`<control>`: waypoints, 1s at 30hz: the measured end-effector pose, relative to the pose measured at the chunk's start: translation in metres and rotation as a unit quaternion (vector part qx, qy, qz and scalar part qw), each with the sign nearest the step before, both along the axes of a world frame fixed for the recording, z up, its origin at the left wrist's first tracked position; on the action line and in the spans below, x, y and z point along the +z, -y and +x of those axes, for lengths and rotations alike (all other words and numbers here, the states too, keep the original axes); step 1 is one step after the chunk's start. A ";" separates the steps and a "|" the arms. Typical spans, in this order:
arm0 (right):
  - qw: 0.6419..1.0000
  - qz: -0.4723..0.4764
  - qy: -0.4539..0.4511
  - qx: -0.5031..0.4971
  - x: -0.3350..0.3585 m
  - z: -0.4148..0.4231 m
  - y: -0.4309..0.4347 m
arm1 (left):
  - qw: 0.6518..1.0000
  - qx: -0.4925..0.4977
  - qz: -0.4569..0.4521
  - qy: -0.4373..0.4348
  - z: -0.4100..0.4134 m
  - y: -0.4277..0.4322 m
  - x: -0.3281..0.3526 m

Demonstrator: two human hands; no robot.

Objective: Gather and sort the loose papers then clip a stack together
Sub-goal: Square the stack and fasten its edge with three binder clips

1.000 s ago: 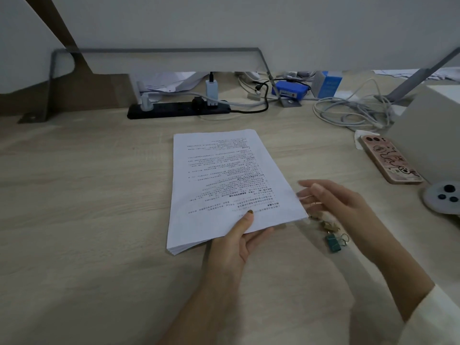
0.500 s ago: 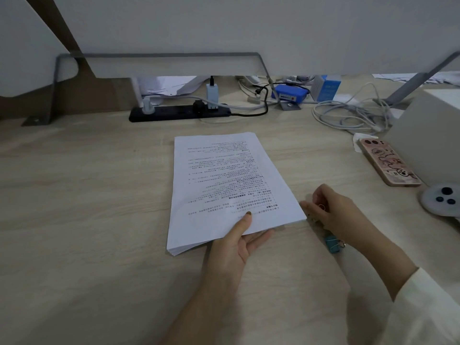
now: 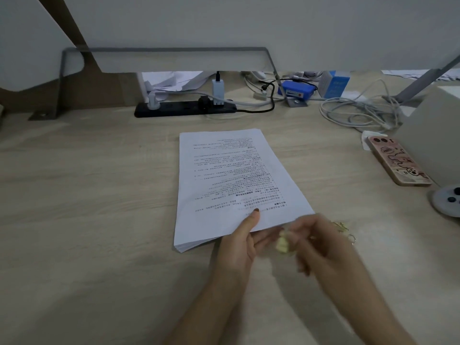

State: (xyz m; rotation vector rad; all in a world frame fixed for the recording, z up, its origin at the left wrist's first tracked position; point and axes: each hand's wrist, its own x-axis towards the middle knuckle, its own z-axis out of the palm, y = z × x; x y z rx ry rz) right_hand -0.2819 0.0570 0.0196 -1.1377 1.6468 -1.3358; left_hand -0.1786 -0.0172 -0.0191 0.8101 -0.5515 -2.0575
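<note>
A squared stack of printed white papers (image 3: 231, 180) lies on the wooden desk, text upside down to me. My left hand (image 3: 240, 241) grips its near edge, thumb on top and fingers underneath, lifting that edge slightly. My right hand (image 3: 313, 242), blurred by motion, pinches a small pale yellow binder clip (image 3: 282, 244) just off the stack's near right corner. More loose clips (image 3: 342, 226), gold coloured, lie on the desk right of that hand.
A pink phone (image 3: 398, 161) lies at the right beside a beige box (image 3: 433, 135). A black power strip (image 3: 184, 109), blue boxes and tangled grey cables (image 3: 361, 113) line the back under the partition. A round white device (image 3: 448, 199) sits at the right edge.
My right hand picked a yellow clip up from the pile at the right and moved it left toward the stack's near corner. My left hand kept its hold on the papers.
</note>
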 end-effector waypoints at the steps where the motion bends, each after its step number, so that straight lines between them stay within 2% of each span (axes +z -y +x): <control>1: 1.000 0.016 0.019 0.009 -0.010 0.012 0.000 | 1.000 -0.021 0.014 0.009 0.000 -0.001 0.001; 5: 0.998 0.028 0.044 -0.042 -0.036 0.039 0.004 | 0.989 -0.104 0.083 0.068 0.002 -0.005 0.002; 9: 0.994 0.054 0.066 -0.071 -0.041 0.036 0.005 | 0.994 -0.059 0.090 0.027 0.004 -0.005 0.005; 15: 0.985 0.091 -0.131 0.062 -0.037 0.022 0.007 | 0.998 -0.043 0.049 0.006 0.006 -0.004 0.012; 18: 0.978 0.087 -0.179 0.068 -0.036 0.023 0.008 | 0.999 -0.044 0.030 0.004 0.007 -0.006 0.015; 25: 0.984 0.104 -0.132 -0.058 -0.037 0.033 0.008 | 0.999 0.007 0.045 -0.013 -0.001 -0.012 0.015; 30: 0.991 0.114 -0.013 -0.074 -0.036 0.038 0.008 | 0.998 0.030 0.058 -0.002 -0.006 -0.015 0.015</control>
